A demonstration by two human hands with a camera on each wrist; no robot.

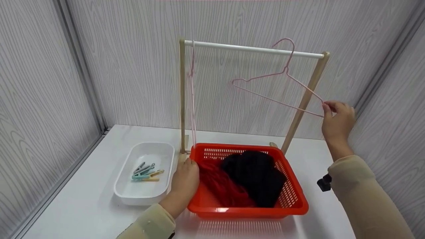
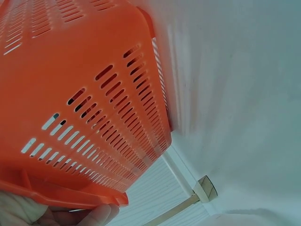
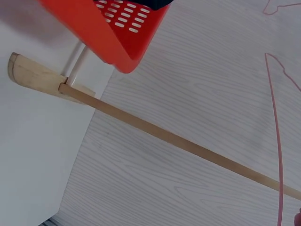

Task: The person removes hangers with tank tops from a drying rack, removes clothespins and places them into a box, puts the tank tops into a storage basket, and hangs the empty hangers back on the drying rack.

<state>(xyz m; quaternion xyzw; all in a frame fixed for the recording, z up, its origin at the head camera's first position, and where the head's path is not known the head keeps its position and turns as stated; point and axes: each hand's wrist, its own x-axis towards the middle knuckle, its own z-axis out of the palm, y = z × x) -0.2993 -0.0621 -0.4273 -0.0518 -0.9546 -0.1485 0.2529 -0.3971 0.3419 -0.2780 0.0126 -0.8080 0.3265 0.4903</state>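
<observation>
My left hand point(image 1: 186, 177) grips the left rim of a red plastic laundry basket point(image 1: 247, 210); in the left wrist view its fingers point(image 2: 96, 215) are curled under the basket's rim. Inside the basket lie a red cloth point(image 1: 222, 186) and a black cloth point(image 1: 254, 177), bunched together. At the upper right my right hand point(image 1: 339, 121) pinches the right corner of a pink clothes hanger point(image 1: 265, 99) between thumb and fingers. That hanger's hook passes over the white rail point(image 1: 232, 47) of a small rack. Only a sliver of the right hand point(image 3: 298, 219) appears in the right wrist view.
A second pink hanger point(image 1: 192, 99) hangs edge-on at the rail's left end. Wooden posts point(image 1: 182, 99) support the rack behind the basket. To the left, a white tray point(image 1: 124, 179) holds several clothespins point(image 1: 146, 173). Wood-patterned panels point(image 1: 132, 66) surround the white table point(image 1: 86, 199).
</observation>
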